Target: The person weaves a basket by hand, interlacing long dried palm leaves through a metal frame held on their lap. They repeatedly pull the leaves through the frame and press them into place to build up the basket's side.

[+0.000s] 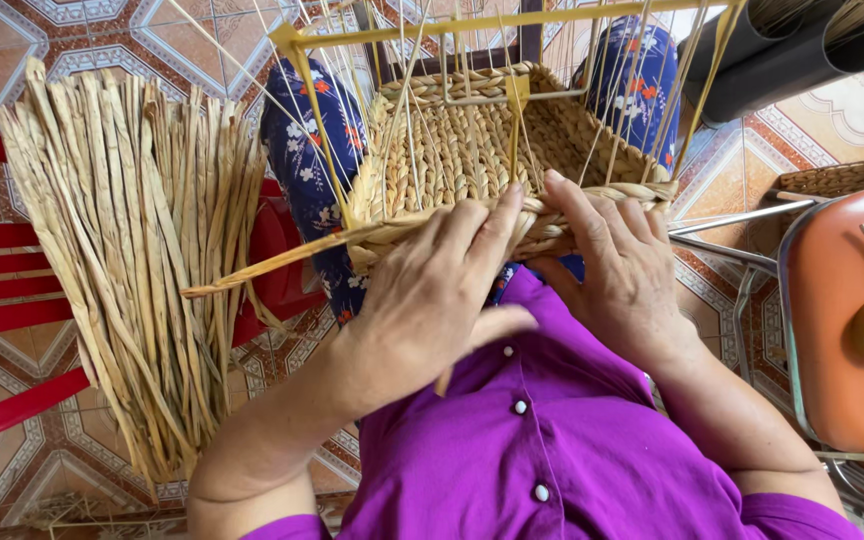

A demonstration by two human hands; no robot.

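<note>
A half-woven straw basket (462, 150) on a yellow wire frame (302, 45) rests on my lap, its open side facing me. My left hand (432, 300) grips the near braided rim, fingers curled over a flat straw strand (252, 272) that sticks out to the left. My right hand (617, 270) presses on the same rim to the right, fingers bent over the braid. Thin upright stakes rise from the basket walls. My purple buttoned shirt (552, 440) fills the bottom of the view.
A thick bundle of dried straw strands (132, 240) lies on a red plastic chair (12, 290) at left. An orange stool with a metal frame (842, 320) stands at right. Dark tubes (792, 50) lie top right. Patterned tile floor (12, 40) surrounds everything.
</note>
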